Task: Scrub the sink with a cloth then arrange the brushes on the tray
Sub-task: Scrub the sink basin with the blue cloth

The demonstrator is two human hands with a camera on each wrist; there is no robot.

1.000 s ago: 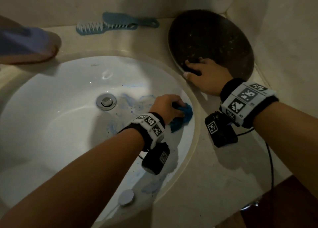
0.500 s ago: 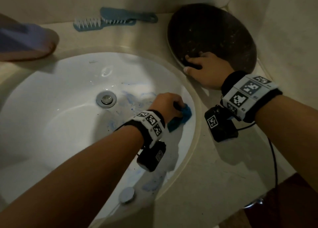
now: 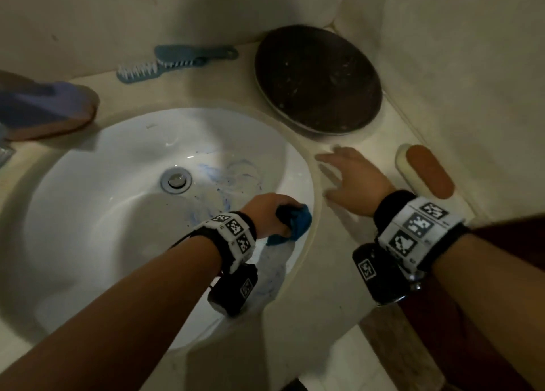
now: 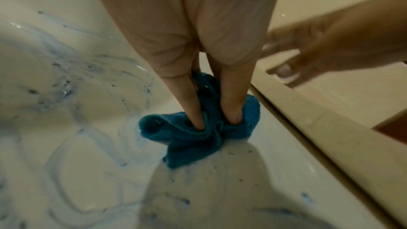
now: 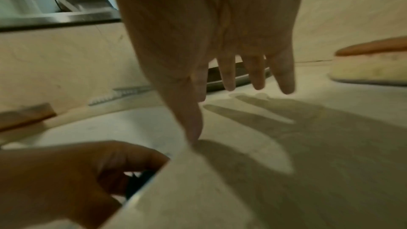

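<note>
left fingers (image 4: pixel 193 111) bunch cloth (image 4: pixel 198 133) in sink (image 3: pixel 88 213) | right fingers (image 5: pixel 284 76) spread over counter (image 3: pixel 333 287)

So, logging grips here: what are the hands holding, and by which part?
Left hand grips the bunched middle of the blue cloth. Right hand holds nothing.

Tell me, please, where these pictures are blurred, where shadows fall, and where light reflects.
Head view: dim overall, right hand motion-blurred, small highlights on the wet sink. Left wrist view: cloth fairly sharp, a dark shadow on the basin below it, right hand blurred at the edge. Right wrist view: soft everywhere, finger shadows clear on the counter.
</note>
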